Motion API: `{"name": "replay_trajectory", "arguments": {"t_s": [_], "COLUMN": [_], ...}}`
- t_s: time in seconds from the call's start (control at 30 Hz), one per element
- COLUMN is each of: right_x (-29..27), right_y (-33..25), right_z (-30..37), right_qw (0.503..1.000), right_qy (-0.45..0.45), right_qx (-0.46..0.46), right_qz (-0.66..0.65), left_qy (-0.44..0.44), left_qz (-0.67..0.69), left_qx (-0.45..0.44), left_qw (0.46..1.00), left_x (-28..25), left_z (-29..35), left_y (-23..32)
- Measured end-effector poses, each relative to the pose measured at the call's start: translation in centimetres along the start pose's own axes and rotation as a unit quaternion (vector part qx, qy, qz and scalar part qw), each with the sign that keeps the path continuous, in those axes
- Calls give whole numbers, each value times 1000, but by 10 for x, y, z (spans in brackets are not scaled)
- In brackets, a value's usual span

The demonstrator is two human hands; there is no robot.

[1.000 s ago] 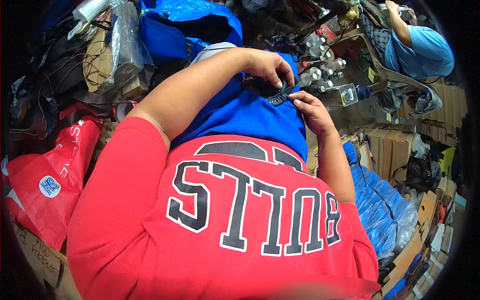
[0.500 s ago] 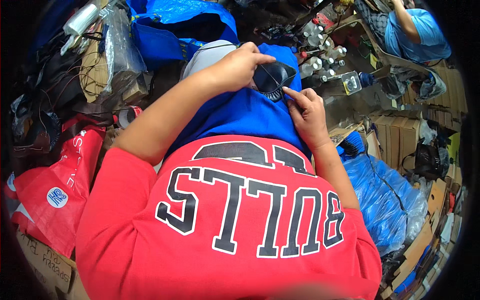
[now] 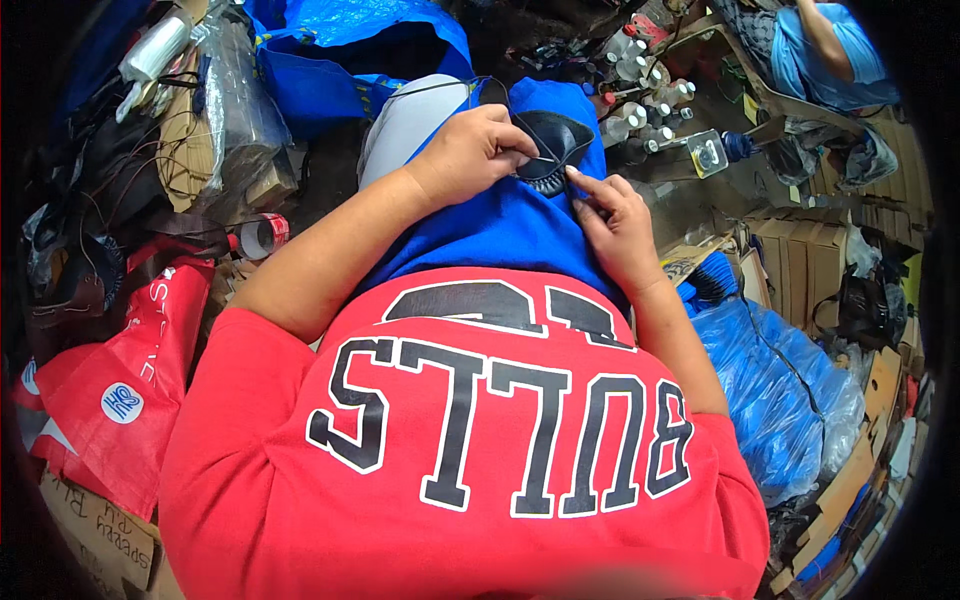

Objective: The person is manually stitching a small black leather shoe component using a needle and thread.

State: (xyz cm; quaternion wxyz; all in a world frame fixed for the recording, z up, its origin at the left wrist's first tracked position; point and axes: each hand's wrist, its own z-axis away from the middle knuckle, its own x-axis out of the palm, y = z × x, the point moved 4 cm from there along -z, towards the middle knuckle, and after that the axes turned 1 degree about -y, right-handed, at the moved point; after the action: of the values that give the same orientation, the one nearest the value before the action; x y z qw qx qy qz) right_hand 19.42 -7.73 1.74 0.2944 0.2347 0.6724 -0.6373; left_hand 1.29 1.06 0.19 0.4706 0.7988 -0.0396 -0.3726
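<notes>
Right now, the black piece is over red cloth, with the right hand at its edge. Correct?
Not quite: the cloth is blue, as the head view shows. The black piece is over it, with the right hand at its edge.

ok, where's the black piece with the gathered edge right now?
Head view, upper centre: the black piece lies over the blue cloth, between the left hand and the right hand, which is at its lower right edge.
</notes>
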Motion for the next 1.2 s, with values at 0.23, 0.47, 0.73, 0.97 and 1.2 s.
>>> {"name": "replay_trajectory", "arguments": {"t_s": [0.23,0.47,0.73,0.97,1.2], "right_x": [-13,-16,-14,-18,-6], "right_y": [30,31,41,31,33], "right_z": [-23,-36,-41,-42,-28], "right_qw": [987,984,964,976,930], "right_qy": [-110,-128,-175,-163,-125], "right_qx": [40,38,69,42,159], "right_qz": [-114,-115,-190,-136,-308], "left_qy": [-34,-22,-93,-95,-91], "left_qz": [113,97,106,50,183], "left_qx": [-65,-45,-74,0,-169], "left_qw": [991,994,987,994,964], "left_x": [6,8,16,9,16], "left_z": [-7,-10,-19,-26,-7], "left_y": [-18,-18,-15,-6,-15]}}
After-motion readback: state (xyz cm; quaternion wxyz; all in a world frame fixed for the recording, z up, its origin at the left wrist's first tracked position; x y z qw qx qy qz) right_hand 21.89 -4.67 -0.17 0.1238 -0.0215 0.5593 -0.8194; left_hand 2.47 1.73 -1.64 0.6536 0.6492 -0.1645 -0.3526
